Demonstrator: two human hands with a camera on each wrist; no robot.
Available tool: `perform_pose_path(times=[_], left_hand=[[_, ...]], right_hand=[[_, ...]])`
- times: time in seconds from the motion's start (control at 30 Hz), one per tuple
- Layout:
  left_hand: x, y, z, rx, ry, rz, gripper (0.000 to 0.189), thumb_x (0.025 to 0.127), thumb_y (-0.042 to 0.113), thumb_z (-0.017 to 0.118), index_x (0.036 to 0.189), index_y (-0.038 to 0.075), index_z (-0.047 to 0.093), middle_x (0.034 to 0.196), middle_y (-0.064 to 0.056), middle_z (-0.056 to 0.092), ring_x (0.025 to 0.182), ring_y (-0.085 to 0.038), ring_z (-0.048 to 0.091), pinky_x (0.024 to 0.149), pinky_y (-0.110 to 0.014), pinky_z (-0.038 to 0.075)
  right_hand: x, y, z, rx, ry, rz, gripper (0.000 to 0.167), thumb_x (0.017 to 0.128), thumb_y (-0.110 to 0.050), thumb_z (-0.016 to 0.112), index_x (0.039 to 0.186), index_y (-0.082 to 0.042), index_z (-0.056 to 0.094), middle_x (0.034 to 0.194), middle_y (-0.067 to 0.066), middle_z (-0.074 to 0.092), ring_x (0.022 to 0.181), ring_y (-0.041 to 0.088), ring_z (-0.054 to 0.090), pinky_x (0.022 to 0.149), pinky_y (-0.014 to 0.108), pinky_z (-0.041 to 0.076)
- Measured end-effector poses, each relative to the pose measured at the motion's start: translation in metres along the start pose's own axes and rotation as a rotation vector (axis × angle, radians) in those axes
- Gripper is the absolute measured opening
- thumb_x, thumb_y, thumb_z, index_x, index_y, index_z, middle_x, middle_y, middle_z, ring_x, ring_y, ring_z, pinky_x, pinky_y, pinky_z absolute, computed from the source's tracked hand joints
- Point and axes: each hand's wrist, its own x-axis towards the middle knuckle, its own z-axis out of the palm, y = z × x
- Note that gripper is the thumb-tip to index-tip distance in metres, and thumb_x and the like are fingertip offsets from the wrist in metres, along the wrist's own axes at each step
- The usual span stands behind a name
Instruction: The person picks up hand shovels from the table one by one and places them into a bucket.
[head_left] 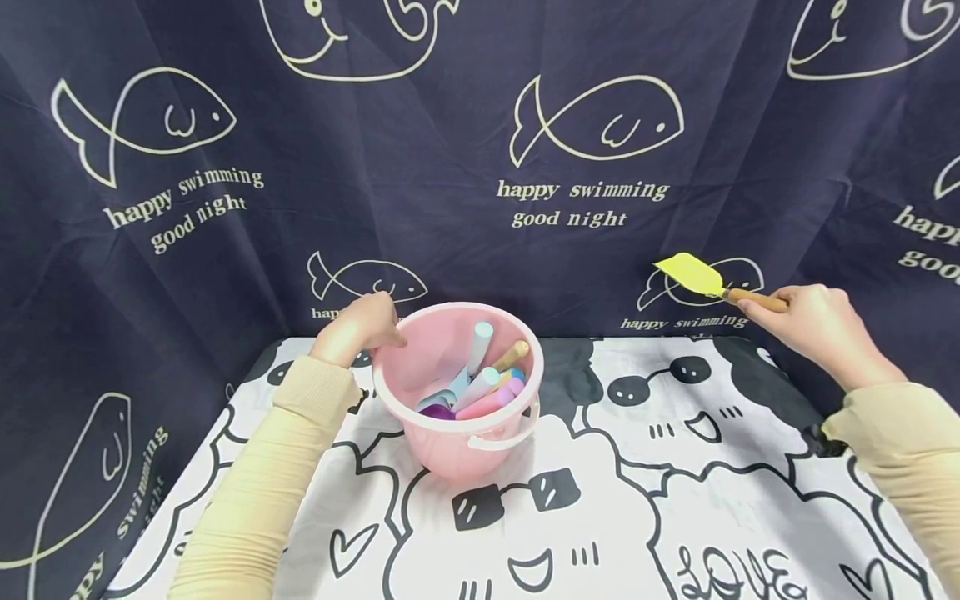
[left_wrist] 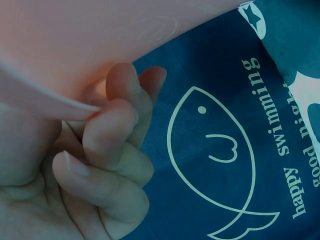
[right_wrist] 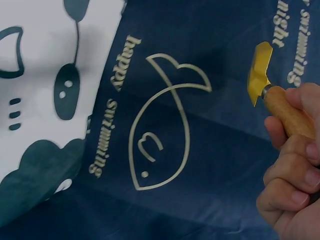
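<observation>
A pink bucket (head_left: 442, 450) with a white handle stands on the patterned cloth, tipped slightly toward me. My left hand (head_left: 367, 321) grips its rim at the left; in the left wrist view, curled fingers (left_wrist: 112, 135) bend around the edge of the bucket's wall (left_wrist: 90, 35). Off to the right, my right hand (head_left: 825, 325) holds a small yellow shovel (head_left: 692, 273) up in the air by its wooden handle. The right wrist view shows the fingers wrapped round that handle (right_wrist: 287, 112), with the yellow blade (right_wrist: 259, 75) beyond them.
Inside the bucket lie several pieces: light blue handles (head_left: 482, 342), a wooden handle (head_left: 513, 354), a pink piece (head_left: 487, 404) and a purple piece (head_left: 437, 411). A white cloth (head_left: 585, 517) with cartoon prints covers the table. Behind it hangs a dark blue fish-print curtain (head_left: 450, 208).
</observation>
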Motion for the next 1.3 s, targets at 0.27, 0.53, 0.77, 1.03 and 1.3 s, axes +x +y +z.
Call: perform_pose_path(times=[0.27,0.53,0.77,1.03,1.3], left_hand=[[0.000,0.000,0.000,-0.006,0.003,-0.004,0.018,0.074,0.021,0.072,0.079,0.003,0.070,0.059,-0.004,0.062,0.049,-0.016,0.061,0.050,-0.025,0.046],[0.000,-0.001,-0.002,0.002,0.002,-0.001,0.018,0.074,0.021,0.072,0.078,0.004,0.070,0.060,-0.004,0.062,0.049,-0.016,0.060,0.052,-0.026,0.046],[0.000,0.001,-0.002,0.012,0.014,0.005,0.017,0.072,0.022,0.073,0.074,0.005,0.071,0.058,-0.002,0.061,0.051,-0.015,0.056,0.054,-0.027,0.045],[-0.001,0.000,-0.002,0.006,0.008,0.007,0.017,0.073,0.022,0.073,0.070,0.006,0.069,0.058,-0.002,0.059,0.052,-0.015,0.056,0.053,-0.026,0.044],[-0.001,0.000,-0.002,0.017,0.011,0.006,0.017,0.073,0.022,0.073,0.071,0.006,0.069,0.060,-0.002,0.060,0.056,-0.017,0.057,0.055,-0.027,0.045]], right_hand=[[0.006,-0.025,-0.010,-0.001,0.034,-0.063,0.039,0.084,-0.039,0.064,0.062,-0.008,0.058,0.049,0.000,0.048,0.049,0.024,0.045,0.043,0.034,0.031],[0.016,-0.054,-0.019,0.003,0.036,-0.114,0.035,0.082,-0.036,0.067,0.072,-0.002,0.066,0.051,0.000,0.052,0.047,0.020,0.043,0.042,0.032,0.032],[0.020,-0.077,-0.026,-0.003,0.012,-0.171,0.031,0.083,-0.034,0.066,0.070,-0.007,0.065,0.052,-0.001,0.049,0.050,0.019,0.045,0.045,0.031,0.032],[0.023,-0.102,-0.025,0.006,0.019,-0.254,0.029,0.082,-0.032,0.068,0.065,-0.009,0.061,0.049,-0.002,0.044,0.046,0.016,0.042,0.042,0.029,0.031],[0.023,-0.126,-0.023,0.026,-0.019,-0.307,0.027,0.083,-0.034,0.069,0.068,-0.012,0.062,0.048,-0.005,0.041,0.045,0.015,0.040,0.042,0.028,0.030]])
